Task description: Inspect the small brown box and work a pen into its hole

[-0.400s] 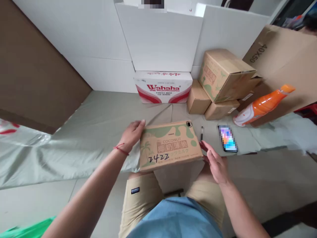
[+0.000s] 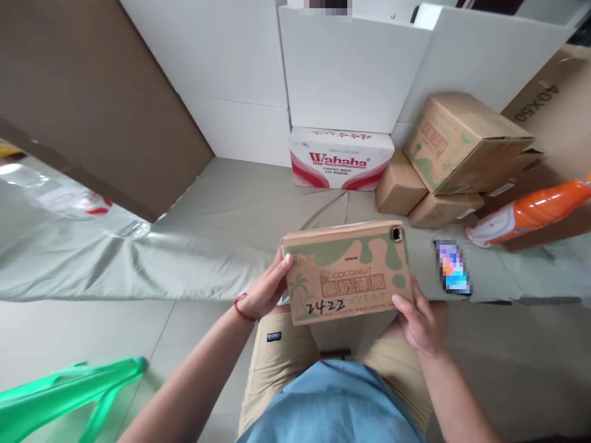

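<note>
Gripping the cardboard box [image 2: 346,271] by its two short ends, I have it lifted over my knees, its printed face with the handwritten number turned up toward me. My left hand [image 2: 265,289] has its fingers [image 2: 282,263] curled around the left edge; my right hand [image 2: 422,323] cups the lower right corner, thumb on top. Both are closed on the box, but only at its edges, nothing under the middle. I'd judge that to be the weak point: if the box is heavy or its contents shift, it could tilt and slide out of my right hand's shallow hold. The phone [image 2: 453,267] lies on the grey sheet [image 2: 221,227] just beside that corner, so a dropped box could land on it. The orange bottle [image 2: 530,212], lying further right, looks safely apart.
</note>
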Available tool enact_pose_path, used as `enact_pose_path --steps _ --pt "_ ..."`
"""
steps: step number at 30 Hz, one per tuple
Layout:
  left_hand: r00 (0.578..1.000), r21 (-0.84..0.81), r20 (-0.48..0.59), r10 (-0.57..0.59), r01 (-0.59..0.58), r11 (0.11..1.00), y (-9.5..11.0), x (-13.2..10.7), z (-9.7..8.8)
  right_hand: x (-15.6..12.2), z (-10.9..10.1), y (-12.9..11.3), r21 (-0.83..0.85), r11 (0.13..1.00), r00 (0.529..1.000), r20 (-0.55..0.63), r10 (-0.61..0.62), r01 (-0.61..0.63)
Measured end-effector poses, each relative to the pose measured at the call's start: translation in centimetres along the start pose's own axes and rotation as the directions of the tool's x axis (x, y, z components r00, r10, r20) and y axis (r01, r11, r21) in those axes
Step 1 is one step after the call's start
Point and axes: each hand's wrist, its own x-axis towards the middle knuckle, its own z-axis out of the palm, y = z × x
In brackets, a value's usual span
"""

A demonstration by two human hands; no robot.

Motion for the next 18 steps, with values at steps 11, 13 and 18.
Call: enact_pose_path --steps 11,13,18 --pt "0.892 0.231 -0.377 0.248 -0.169 0.958 3.5 -7.3 -2.3 1.8 4.9 -3.0 0.023 0.996 0.909 0.409 -0.086 0.084" --pt "0.798 0.377 -0.477 0.368 -0.192 0.906 4.6 -7.2 -4.2 1.9 5.4 -3.2 -0.017 0.988 0.890 0.437 -0.133 0.156" --pt "0.467 0.694 -0.592 0.657 -0.119 0.710 8.2 -2.6 -9.9 1.3 4.0 -2.7 -0.077 0.987 0.900 0.425 -0.096 0.142"
